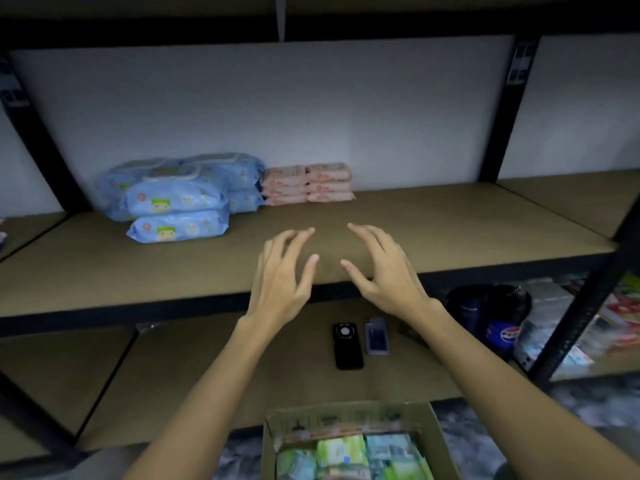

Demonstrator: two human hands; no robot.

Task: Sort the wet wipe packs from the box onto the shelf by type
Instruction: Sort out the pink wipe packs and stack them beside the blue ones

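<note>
While both hands' fingers (pixel 298 237) spread empty, the pink packs (pixel 307 184) lie beyond them.

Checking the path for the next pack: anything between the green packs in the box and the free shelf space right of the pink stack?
Nothing visible blocks it. Both hands, left and right, hover empty over the shelf; the board right of the pink packs is bare. The green packs lie uncovered in the open box.
</note>
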